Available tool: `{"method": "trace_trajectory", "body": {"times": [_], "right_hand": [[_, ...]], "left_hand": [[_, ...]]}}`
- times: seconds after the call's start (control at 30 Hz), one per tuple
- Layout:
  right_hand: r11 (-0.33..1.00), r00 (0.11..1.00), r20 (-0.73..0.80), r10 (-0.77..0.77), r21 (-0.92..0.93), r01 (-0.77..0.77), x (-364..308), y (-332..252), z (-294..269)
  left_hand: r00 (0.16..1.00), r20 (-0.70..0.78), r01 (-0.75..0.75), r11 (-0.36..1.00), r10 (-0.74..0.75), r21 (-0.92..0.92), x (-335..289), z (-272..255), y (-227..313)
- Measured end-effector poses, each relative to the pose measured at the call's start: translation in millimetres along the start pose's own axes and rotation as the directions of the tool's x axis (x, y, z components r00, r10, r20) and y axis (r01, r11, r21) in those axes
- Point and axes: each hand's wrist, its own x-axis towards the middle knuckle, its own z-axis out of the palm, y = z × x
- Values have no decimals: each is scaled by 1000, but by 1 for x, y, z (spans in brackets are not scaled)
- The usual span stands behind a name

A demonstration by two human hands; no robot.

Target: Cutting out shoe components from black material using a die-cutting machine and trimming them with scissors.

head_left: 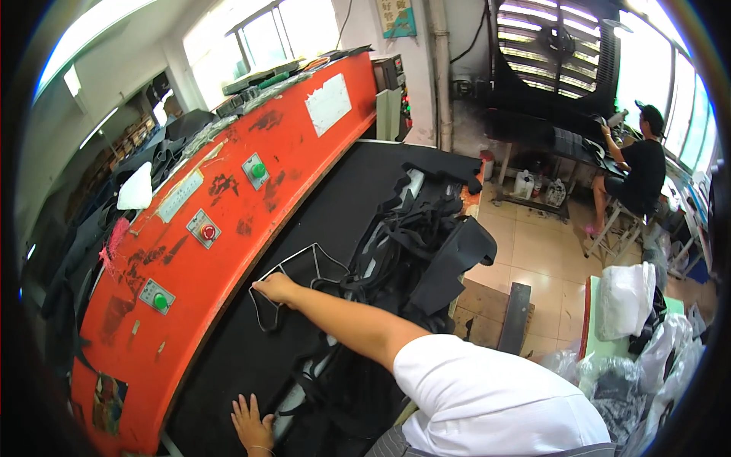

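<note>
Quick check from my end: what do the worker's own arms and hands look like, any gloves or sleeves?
No gloves: both the left hand and the right hand are bare. The right arm is bare below a short white sleeve. A thin bracelet circles the left wrist.

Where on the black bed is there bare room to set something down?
Bare black bed runs along the red press beam, beyond the right hand on the metal cutting frame. Another bare strip lies between that frame and the left hand. The scrap heap crowds the right side.
</note>
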Motion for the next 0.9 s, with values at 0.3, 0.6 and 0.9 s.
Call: {"method": "trace_trajectory", "body": {"times": [0.3, 0.6, 0.9], "right_hand": [[115, 894, 297, -334, -929, 352, -13, 36, -125], [232, 693, 501, -519, -698, 678, -37, 17, -21], [53, 431, 741, -515, -474, 879, -99, 10, 120]], "left_hand": [[902, -333, 199, 949, -276, -246, -17, 11, -30], [729, -440, 472, 850, -525, -233, -108, 41, -76], [647, -417, 552, 769, -638, -321, -75, 52, -46]]}}
